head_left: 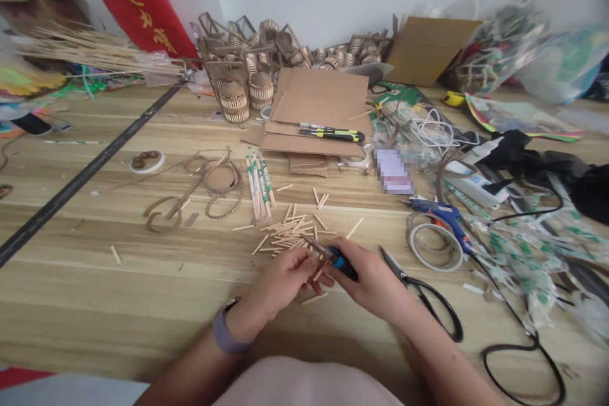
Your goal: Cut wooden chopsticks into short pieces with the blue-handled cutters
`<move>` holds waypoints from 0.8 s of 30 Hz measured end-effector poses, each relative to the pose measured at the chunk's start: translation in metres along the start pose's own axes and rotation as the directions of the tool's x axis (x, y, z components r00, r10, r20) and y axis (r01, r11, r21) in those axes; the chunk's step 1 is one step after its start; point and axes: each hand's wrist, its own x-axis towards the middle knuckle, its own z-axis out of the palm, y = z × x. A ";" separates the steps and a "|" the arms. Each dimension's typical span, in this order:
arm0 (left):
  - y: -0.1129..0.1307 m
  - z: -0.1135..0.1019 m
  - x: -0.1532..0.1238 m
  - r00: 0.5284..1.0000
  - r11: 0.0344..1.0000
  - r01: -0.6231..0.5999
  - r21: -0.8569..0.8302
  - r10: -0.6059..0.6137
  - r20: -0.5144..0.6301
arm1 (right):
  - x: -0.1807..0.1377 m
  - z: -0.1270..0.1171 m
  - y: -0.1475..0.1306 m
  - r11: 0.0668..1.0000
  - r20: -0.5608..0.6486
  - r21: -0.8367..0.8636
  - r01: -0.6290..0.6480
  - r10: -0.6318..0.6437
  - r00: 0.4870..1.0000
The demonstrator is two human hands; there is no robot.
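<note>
Pliers sit in right hand, stick in left hand.

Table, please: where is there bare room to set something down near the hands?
Bare wood lies left of the left hand, which pinches a stick, up to the black strip. Crowded: cut sticks ahead; scissors and tape roll beside the right hand gripping cutters.

Mauve wristband, pale pink top

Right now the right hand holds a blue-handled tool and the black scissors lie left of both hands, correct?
No. The head view shows the black scissors lying right of both hands, beside the right hand, which does hold the blue-handled tool.
</note>
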 end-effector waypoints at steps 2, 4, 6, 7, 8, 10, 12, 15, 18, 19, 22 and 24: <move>0.000 0.000 0.000 1.000 1.000 -0.003 -0.001 0.003 -0.007 | 0.001 0.007 0.000 1.000 -0.007 -0.008 0.008 -0.008 1.000; -0.001 -0.001 0.000 1.000 1.000 0.015 0.003 -0.015 0.012 | 0.001 0.010 0.002 1.000 -0.004 -0.008 0.017 -0.017 1.000; -0.002 -0.001 -0.001 0.998 0.999 0.044 0.007 -0.044 0.039 | 0.001 0.011 0.003 0.999 0.020 -0.012 0.033 -0.033 0.999; -0.003 -0.001 -0.001 0.997 0.998 0.061 0.006 -0.061 0.048 | 0.001 0.010 0.004 0.999 0.034 -0.015 0.047 -0.046 0.998; -0.003 -0.001 -0.002 0.995 0.997 0.078 0.003 -0.078 0.054 | 0.001 0.010 0.005 0.998 0.049 -0.018 0.066 -0.065 0.997; -0.003 0.000 -0.003 0.993 0.994 0.105 -0.017 -0.104 0.055 | 0.001 0.009 0.007 0.994 0.070 -0.025 0.109 -0.107 0.992; -0.002 0.001 -0.003 0.992 0.993 0.114 -0.043 -0.112 0.049 | 0.002 0.009 0.007 0.985 0.050 -0.037 0.168 -0.166 0.985; -0.001 0.001 -0.001 0.998 0.996 0.053 -0.072 -0.056 -0.033 | 0.002 0.014 0.006 0.975 -0.091 -0.062 0.214 -0.219 0.971; -0.001 0.000 0.001 0.988 0.992 -0.030 -0.126 0.011 -0.154 | 0.001 0.025 0.002 0.975 -0.240 -0.115 0.191 -0.214 0.947; -0.002 0.001 0.001 0.983 0.988 -0.037 -0.153 0.009 -0.184 | 0.001 0.029 0.001 0.973 -0.265 -0.140 0.184 -0.216 0.940; -0.002 0.003 0.001 0.973 0.978 -0.021 -0.207 -0.028 -0.230 | -0.001 0.042 0.000 0.964 -0.288 -0.211 0.161 -0.219 0.932; -0.001 0.006 0.001 0.973 0.980 -0.026 -0.196 -0.021 -0.231 | -0.001 0.047 0.001 0.960 -0.303 -0.242 0.141 -0.213 0.929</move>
